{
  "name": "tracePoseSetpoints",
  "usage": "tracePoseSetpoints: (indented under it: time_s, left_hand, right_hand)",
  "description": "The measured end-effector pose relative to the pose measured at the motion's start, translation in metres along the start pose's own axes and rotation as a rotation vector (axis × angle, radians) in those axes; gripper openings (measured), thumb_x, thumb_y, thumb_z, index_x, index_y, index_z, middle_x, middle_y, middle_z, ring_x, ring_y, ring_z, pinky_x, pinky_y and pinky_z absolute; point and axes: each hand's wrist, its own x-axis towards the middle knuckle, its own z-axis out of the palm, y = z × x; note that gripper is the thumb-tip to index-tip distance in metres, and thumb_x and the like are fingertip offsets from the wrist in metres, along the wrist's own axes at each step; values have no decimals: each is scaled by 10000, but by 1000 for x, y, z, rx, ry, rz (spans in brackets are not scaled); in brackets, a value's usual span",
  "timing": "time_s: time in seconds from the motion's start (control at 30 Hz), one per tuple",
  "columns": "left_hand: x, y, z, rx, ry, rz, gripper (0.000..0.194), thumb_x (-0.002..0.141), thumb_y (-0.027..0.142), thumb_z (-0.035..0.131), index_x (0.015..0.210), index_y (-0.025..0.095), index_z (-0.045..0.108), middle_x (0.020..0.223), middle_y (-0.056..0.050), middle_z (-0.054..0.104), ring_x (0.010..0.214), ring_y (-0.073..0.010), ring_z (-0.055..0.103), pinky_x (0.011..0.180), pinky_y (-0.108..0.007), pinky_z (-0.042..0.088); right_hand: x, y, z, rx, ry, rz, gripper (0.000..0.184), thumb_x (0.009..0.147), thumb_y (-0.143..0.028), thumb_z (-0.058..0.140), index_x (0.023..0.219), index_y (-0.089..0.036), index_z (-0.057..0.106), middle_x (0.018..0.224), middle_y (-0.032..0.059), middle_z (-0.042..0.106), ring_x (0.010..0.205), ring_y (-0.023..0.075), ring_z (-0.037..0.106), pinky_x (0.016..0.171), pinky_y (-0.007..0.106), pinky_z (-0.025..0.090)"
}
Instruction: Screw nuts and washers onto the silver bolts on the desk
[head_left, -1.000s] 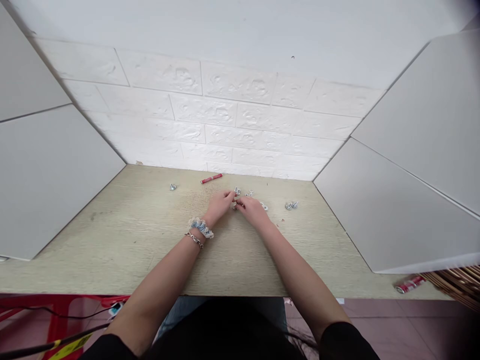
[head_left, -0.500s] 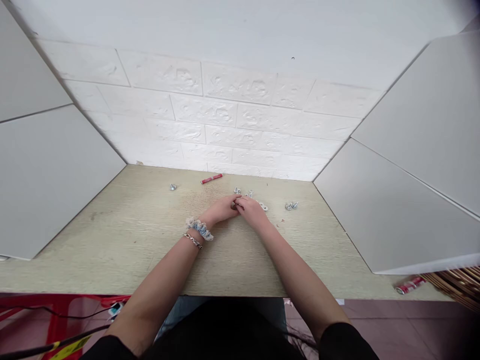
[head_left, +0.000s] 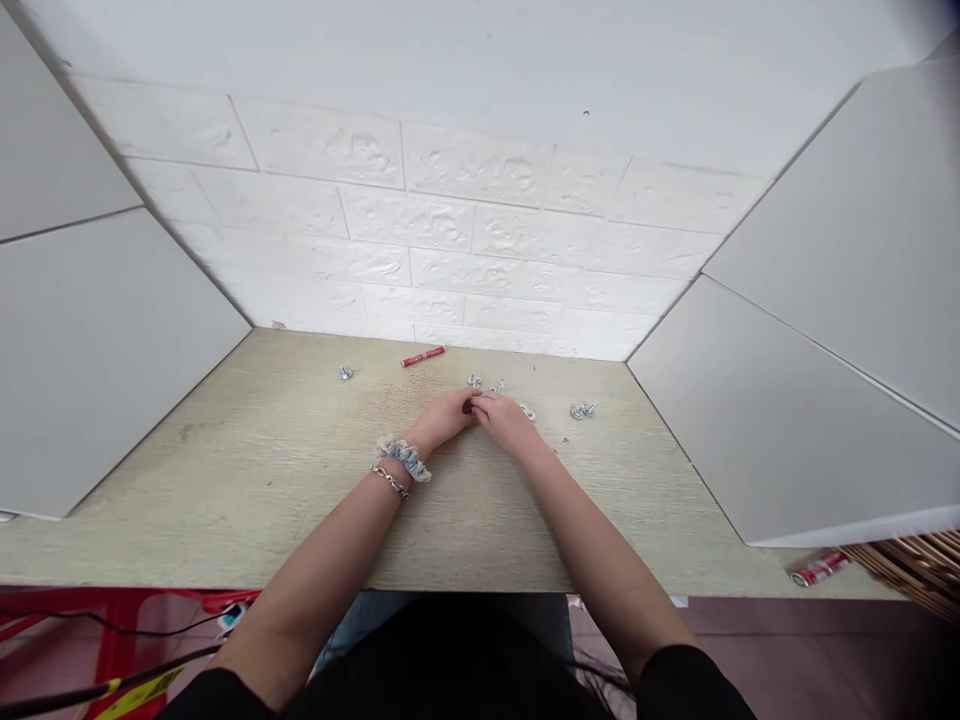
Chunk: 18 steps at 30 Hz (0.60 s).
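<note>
My left hand (head_left: 444, 417) and my right hand (head_left: 507, 421) meet fingertip to fingertip over the middle of the pale wooden table (head_left: 247, 480). Both have their fingers pinched together on a small metal part that is mostly hidden between them. A blue scrunchie (head_left: 405, 456) and a chain bracelet (head_left: 390, 482) sit on my left wrist. Small silver metal parts (head_left: 486, 383) lie just beyond my fingers, and one more (head_left: 528, 411) shows beside my right hand.
A pair of silver parts (head_left: 582, 410) lies to the right, a single one (head_left: 346, 373) at the far left. A red pen-like stick (head_left: 422, 356) rests near the white brick wall. Grey panels flank the table. A red can (head_left: 819, 570) and wicker basket (head_left: 919, 565) sit at the right.
My left hand has closed in from above the parts to meet my right hand; both now pinch together. Little else has moved.
</note>
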Motion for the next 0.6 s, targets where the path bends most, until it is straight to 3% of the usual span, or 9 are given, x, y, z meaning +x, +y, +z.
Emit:
tracePoseSetpoints:
  time_s: [0.17,0.3,0.47,0.6]
  left_hand:
    - [1,3,-2,33,0,-19,285,691,166,510,961,183,600,920,-53,657,841,-204,580,736,-294,422]
    - [1,5,-3,82,-4,-21,190,726,171,460,860,177,594,884,-44,653,830,-195,575,736,-297,426]
    - [-1,5,-4,79,4,-17,251,747,144,433,937,175,595,928,-45,649,845,-177,568,780,-295,421]
    - [-1,3,-3,88,5,-16,255,725,112,444,925,166,592,874,-40,653,796,-165,565,739,-287,432]
  right_hand:
    - [3,-5,2,-49,-4,118,218,863,-246,415,954,-170,599,975,91,622,933,184,555,809,298,410]
    - [4,-13,2,-191,-36,229,295,875,-369,373,1000,-173,555,968,106,611,901,210,561,740,305,418]
    - [0,-13,-1,-204,-41,221,369,882,-428,313,1061,-178,517,1014,100,587,954,207,534,780,309,401]
    - [-3,-8,-5,-80,4,119,283,866,-344,374,1069,-201,510,1022,72,566,952,176,516,800,295,397]
